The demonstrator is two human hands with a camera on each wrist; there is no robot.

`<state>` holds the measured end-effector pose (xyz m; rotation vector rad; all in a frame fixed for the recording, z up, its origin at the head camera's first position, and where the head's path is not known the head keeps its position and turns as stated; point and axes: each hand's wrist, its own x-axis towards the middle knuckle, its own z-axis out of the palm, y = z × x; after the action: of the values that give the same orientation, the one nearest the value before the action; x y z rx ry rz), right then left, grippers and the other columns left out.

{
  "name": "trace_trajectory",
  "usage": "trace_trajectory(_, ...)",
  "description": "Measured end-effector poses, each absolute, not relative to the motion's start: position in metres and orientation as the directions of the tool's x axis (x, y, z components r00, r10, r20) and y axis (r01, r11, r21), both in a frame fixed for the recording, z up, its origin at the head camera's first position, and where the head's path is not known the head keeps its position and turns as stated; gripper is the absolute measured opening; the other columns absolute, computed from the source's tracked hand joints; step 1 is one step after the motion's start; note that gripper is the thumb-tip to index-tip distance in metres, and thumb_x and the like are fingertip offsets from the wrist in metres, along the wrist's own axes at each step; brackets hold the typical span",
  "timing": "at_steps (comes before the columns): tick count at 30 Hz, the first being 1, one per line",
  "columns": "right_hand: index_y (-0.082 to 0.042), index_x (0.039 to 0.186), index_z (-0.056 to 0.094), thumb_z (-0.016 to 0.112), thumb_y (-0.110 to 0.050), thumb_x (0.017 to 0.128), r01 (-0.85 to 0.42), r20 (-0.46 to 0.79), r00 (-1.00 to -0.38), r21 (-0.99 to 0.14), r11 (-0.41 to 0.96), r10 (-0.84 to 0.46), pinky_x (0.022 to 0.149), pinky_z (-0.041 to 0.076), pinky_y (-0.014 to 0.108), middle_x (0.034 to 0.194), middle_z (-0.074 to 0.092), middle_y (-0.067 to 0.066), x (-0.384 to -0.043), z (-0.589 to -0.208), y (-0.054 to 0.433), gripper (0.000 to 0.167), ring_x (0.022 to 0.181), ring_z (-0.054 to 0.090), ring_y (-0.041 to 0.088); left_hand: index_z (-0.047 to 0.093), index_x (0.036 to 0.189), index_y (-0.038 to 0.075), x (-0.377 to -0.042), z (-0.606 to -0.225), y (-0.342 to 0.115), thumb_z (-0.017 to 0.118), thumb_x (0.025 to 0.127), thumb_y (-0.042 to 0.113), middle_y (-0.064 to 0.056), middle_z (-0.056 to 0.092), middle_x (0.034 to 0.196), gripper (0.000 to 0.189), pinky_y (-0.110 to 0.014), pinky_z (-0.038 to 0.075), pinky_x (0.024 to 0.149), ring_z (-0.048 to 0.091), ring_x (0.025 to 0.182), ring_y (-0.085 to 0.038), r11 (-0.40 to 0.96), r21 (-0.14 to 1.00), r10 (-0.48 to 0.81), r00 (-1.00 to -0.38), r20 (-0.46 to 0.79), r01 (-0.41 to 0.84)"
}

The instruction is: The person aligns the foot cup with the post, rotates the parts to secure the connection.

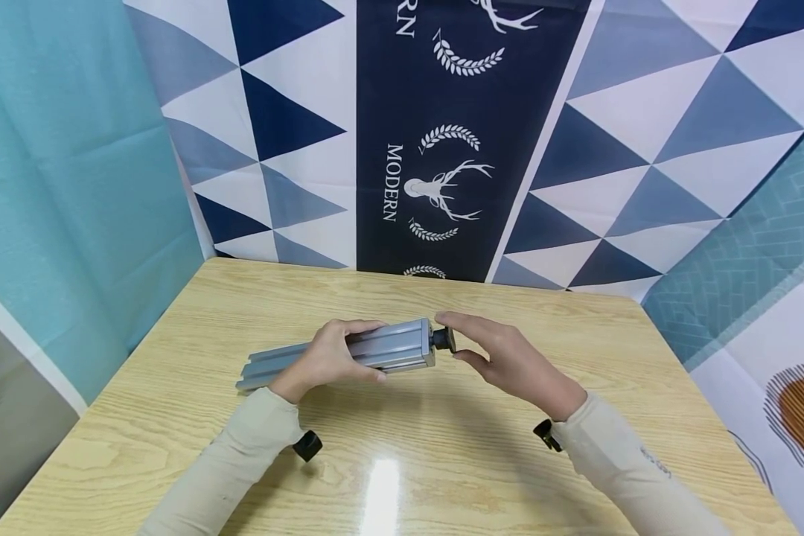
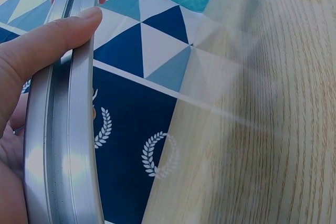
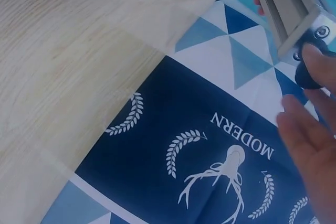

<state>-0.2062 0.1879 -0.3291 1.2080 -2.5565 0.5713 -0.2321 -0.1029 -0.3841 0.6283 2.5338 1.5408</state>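
My left hand (image 1: 328, 356) grips a silver aluminium extrusion profile (image 1: 397, 345) around its middle, thumb across the slotted side in the left wrist view. The profile is held tilted above the table, its right end toward my other hand. A black levelling foot (image 1: 450, 340) with a round disc sticks out of that end plate. Around the foot are the thumb and fingers of my right hand (image 1: 512, 362). In the right wrist view one digit lies on the foot (image 3: 306, 77), while other fingers stand apart from it; part of that hand is cut off.
A wood-grain table (image 1: 241, 305) lies below. Behind it hangs a patterned cloth (image 1: 301, 149) with triangles and a dark deer panel. Teal cloth (image 1: 60, 171) borders the left side, and more patterned cloth (image 1: 744, 342) the right.
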Motion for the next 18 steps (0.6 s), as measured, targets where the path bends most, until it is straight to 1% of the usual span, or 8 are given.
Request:
trace_trajectory(2, -0.006, 0.139, 0.049, 0.075, -0.001, 0.080, -0.787, 0.400, -0.612, -0.226, 0.574, -0.682, 0.091, 0.049, 0.039, 0.133, 0.057, 0.012, -0.206, -0.330, 0.187, 0.065, 0.118, 0.058, 0.027, 0.065, 0.125, 0.022, -0.232, -0.384, -0.102, 0.094, 0.057, 0.020, -0.003, 0.065, 0.118, 0.074, -0.036, 0.049, 0.082, 0.060, 0.094, -0.017, 0.397, 0.872, 0.400, -0.909, 0.117, 0.286)
trace_trajectory(4, -0.002, 0.137, 0.050, 0.072, -0.007, 0.084, -0.765, 0.387, -0.640, -0.241, 0.597, -0.664, 0.090, 0.050, 0.041, 0.130, 0.059, 0.014, -0.205, -0.331, 0.187, 0.057, 0.115, 0.060, 0.029, 0.066, 0.125, 0.022, -0.233, -0.384, -0.102, 0.094, 0.057, 0.020, -0.003, 0.066, 0.117, 0.074, -0.036, 0.049, 0.082, 0.060, 0.094, -0.017, 0.396, 0.873, 0.398, -0.910, 0.116, 0.284)
trace_trajectory(6, 0.000, 0.133, 0.054, 0.066, -0.017, 0.091, -0.712, 0.354, -0.701, -0.286, 0.641, -0.619, 0.089, 0.050, 0.043, 0.124, 0.063, 0.015, -0.205, -0.333, 0.185, 0.047, 0.111, 0.062, 0.029, 0.066, 0.125, 0.022, -0.233, -0.384, -0.101, 0.094, 0.057, 0.020, -0.002, 0.066, 0.117, 0.074, -0.036, 0.049, 0.082, 0.060, 0.094, -0.017, 0.398, 0.873, 0.398, -0.910, 0.114, 0.283)
trace_trajectory(8, 0.000, 0.125, 0.060, 0.058, -0.027, 0.097, -0.636, 0.308, -0.772, -0.350, 0.688, -0.556, 0.086, 0.051, 0.045, 0.113, 0.068, 0.012, -0.205, -0.335, 0.183, 0.040, 0.103, 0.066, 0.026, 0.065, 0.126, 0.021, -0.233, -0.384, -0.100, 0.093, 0.057, 0.021, -0.003, 0.065, 0.118, 0.074, -0.036, 0.049, 0.083, 0.060, 0.095, -0.017, 0.401, 0.871, 0.403, -0.908, 0.112, 0.285)
trace_trajectory(10, -0.003, 0.112, 0.068, 0.051, -0.035, 0.099, -0.556, 0.266, -0.831, -0.413, 0.721, -0.488, 0.082, 0.052, 0.045, 0.099, 0.072, 0.006, -0.206, -0.337, 0.180, 0.038, 0.095, 0.068, 0.024, 0.065, 0.126, 0.021, -0.233, -0.385, -0.100, 0.094, 0.057, 0.022, -0.003, 0.065, 0.120, 0.074, -0.037, 0.049, 0.084, 0.060, 0.097, -0.017, 0.406, 0.867, 0.409, -0.906, 0.110, 0.288)
trace_trajectory(12, -0.008, 0.098, 0.072, 0.048, -0.038, 0.100, -0.495, 0.234, -0.868, -0.462, 0.736, -0.437, 0.078, 0.053, 0.045, 0.087, 0.073, 0.000, -0.206, -0.337, 0.178, 0.039, 0.089, 0.070, 0.022, 0.065, 0.126, 0.021, -0.233, -0.385, -0.100, 0.094, 0.057, 0.023, -0.003, 0.064, 0.121, 0.075, -0.037, 0.049, 0.085, 0.060, 0.099, -0.017, 0.411, 0.863, 0.414, -0.904, 0.111, 0.294)
trace_trajectory(15, -0.011, 0.089, 0.072, 0.047, -0.038, 0.101, -0.456, 0.211, -0.889, -0.483, 0.747, -0.406, 0.075, 0.053, 0.044, 0.080, 0.072, -0.002, -0.206, -0.337, 0.176, 0.039, 0.088, 0.070, 0.023, 0.065, 0.126, 0.021, -0.232, -0.386, -0.100, 0.094, 0.057, 0.024, -0.003, 0.065, 0.121, 0.075, -0.037, 0.049, 0.085, 0.060, 0.099, -0.017, 0.414, 0.859, 0.417, -0.901, 0.116, 0.302)
trace_trajectory(18, -0.007, 0.096, 0.073, 0.045, -0.039, 0.102, -0.457, 0.189, -0.888, -0.468, 0.757, -0.419, 0.078, 0.053, 0.045, 0.084, 0.073, 0.001, -0.206, -0.335, 0.176, 0.043, 0.090, 0.070, 0.025, 0.066, 0.125, 0.022, -0.232, -0.386, -0.101, 0.094, 0.057, 0.023, -0.003, 0.066, 0.118, 0.074, -0.036, 0.049, 0.084, 0.060, 0.097, -0.017, 0.400, 0.864, 0.420, -0.899, 0.122, 0.304)
